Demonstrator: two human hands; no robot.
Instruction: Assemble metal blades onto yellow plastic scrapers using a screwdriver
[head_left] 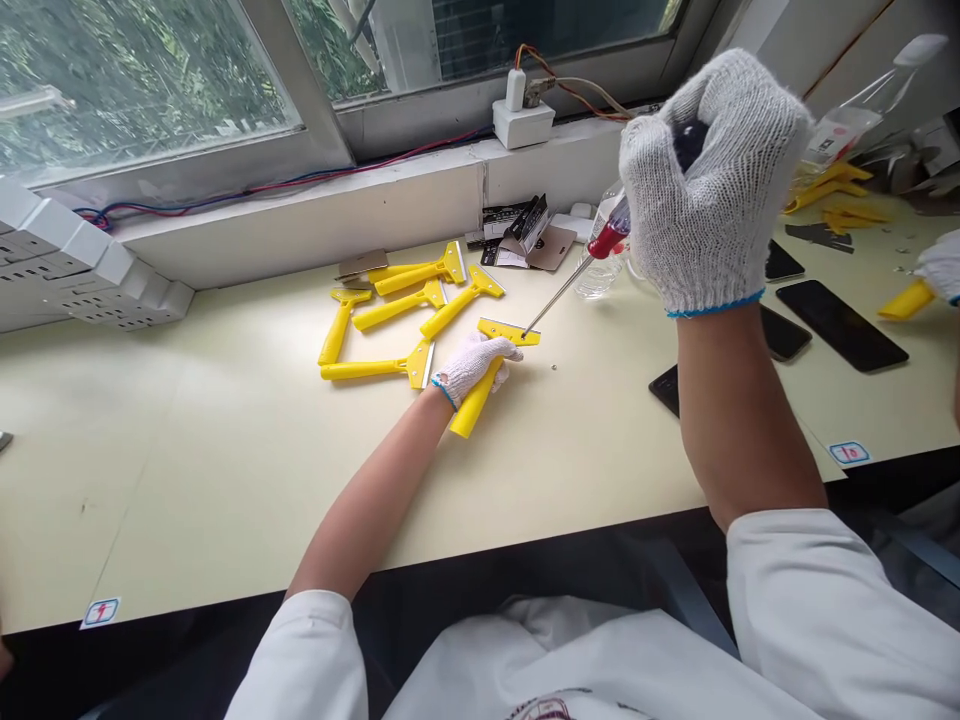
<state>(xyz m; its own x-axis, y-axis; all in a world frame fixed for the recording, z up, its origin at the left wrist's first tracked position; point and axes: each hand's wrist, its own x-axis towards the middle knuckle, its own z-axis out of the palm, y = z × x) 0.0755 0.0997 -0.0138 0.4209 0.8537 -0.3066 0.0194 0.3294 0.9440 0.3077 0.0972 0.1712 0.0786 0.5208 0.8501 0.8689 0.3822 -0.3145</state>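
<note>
My left hand [480,366], in a white knit glove, is wrapped round the neck of a yellow scraper [474,405] just above the table. Raised to the right, my gloved right hand [712,190] grips the handle of a screwdriver [609,238] with a red collar and a long thin shaft. The shaft slants down to the left, and its tip meets the scraper's head by a screw. A small screw or nut [554,367] lies on the table right of the scraper. Several other yellow scrapers [405,306] are spread beyond my left hand.
Torn black and brown card packaging [525,235] and a clear plastic bottle [598,270] stand near the wall. Dark phones [844,325] lie at the right, where another person's gloved hand [941,268] holds something yellow. White plastic boxes [82,260] are stacked at left; a power socket [523,123] sits on the ledge.
</note>
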